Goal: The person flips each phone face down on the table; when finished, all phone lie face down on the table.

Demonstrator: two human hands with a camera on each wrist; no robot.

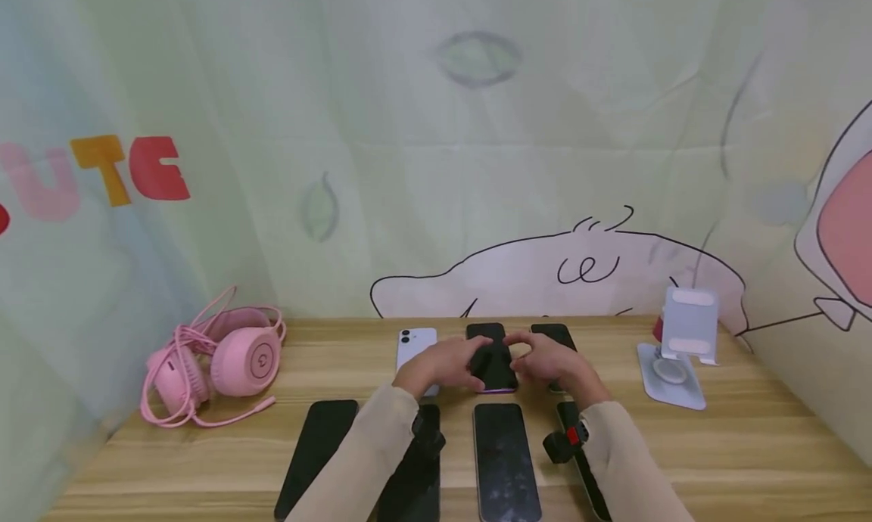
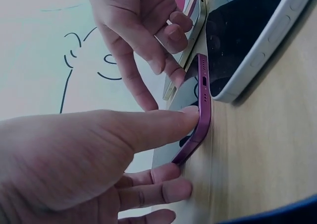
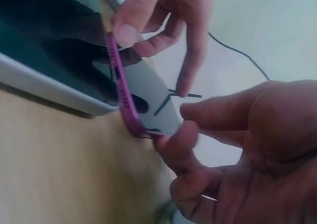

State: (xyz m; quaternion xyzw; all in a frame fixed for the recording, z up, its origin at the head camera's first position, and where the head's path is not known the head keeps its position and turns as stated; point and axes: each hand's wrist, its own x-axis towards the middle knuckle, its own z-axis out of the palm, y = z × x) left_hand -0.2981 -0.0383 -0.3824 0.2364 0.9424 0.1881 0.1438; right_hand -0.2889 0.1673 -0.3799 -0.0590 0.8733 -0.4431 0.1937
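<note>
Purple-edged phone (image 1: 493,368), one, dark screen up, lying at the centre of the head frame on a wood-grain table (image 1: 327,378), middle of the back row, its port end toward the viewer. Left hand (image 1: 446,361), at the phone's left side: thumb and forefinger spread apart, thumb on the purple port-end edge, other fingers loosely bent. Right hand (image 1: 547,358), at the phone's right side: thumb and forefinger likewise parted, fingers bent without a closed grip; its exact contact with the edge cannot be told. Pale phone (image 1: 412,343), camera side up, left of centre, partly covered by the left hand. Black phone (image 1: 560,335), right of centre, partly behind the right hand. Front row, lower centre: four dark-screened phones (image 1: 507,461), side by side and apart, three partly covered by sleeves (image 1: 368,439) or wrist gear. Pink headphones (image 1: 247,363), cable looped about them, lower left. White folding stand (image 1: 689,323) with a round pad, lower right. Printed curtain (image 1: 409,204), filling the upper frame.
</note>
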